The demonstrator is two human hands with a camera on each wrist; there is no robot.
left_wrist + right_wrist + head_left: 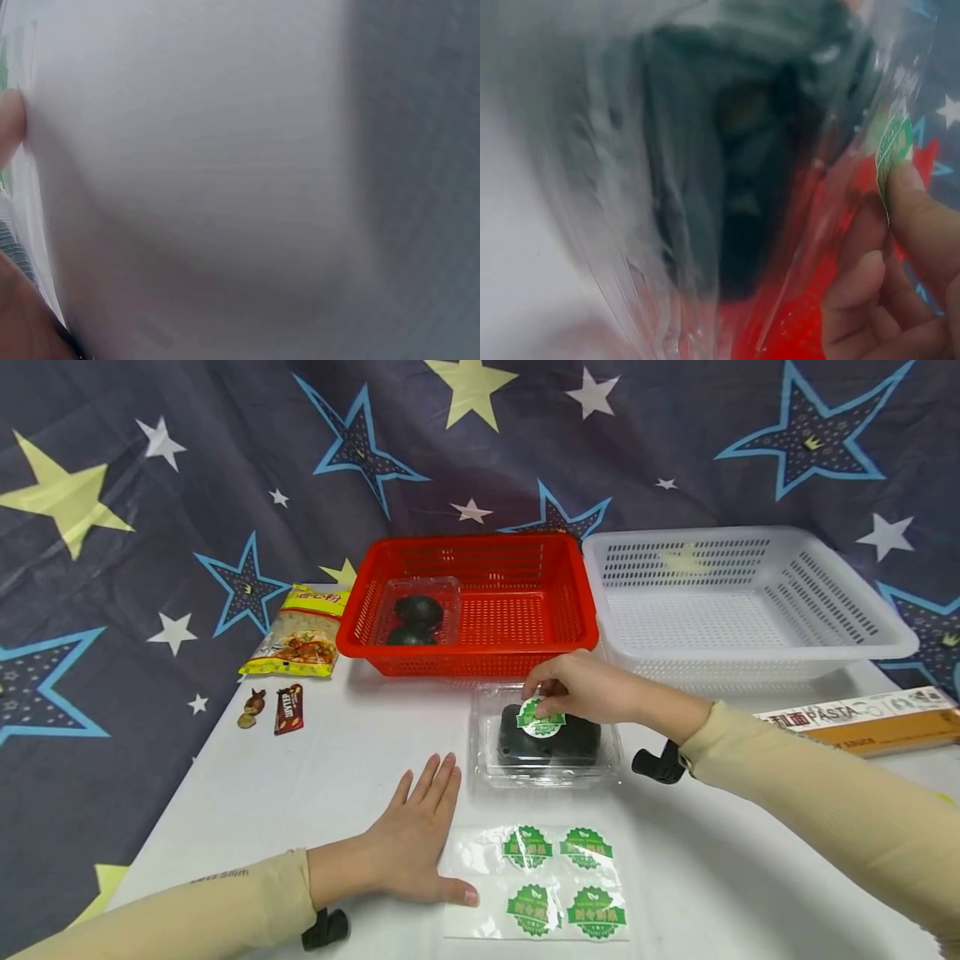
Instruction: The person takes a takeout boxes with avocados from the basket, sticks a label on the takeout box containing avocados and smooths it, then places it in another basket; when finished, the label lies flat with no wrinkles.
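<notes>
My right hand point(592, 683) pinches a round green-and-white sticker point(538, 725) between thumb and fingers, over a clear plastic clamshell box point(485, 758). Inside that box are dark green, avocado-like fruits point(551, 748). In the right wrist view the sticker point(889, 161) stands edge-on at the box's wall; whether it sticks there I cannot tell. Palm down with spread fingers, my left hand point(408, 847) rests on the white table. Its thumb lies on the left edge of a sticker sheet point(472, 906) with several green round stickers. The left wrist view is mostly blurred white.
Behind the box stands a red basket point(468, 652), holding another clear box point(452, 602) with dark fruits. A white basket point(750, 653) is beside it. A yellow food bag point(296, 635), small red packet point(288, 708), brown pieces point(252, 708) and pasta box point(862, 718) lie around.
</notes>
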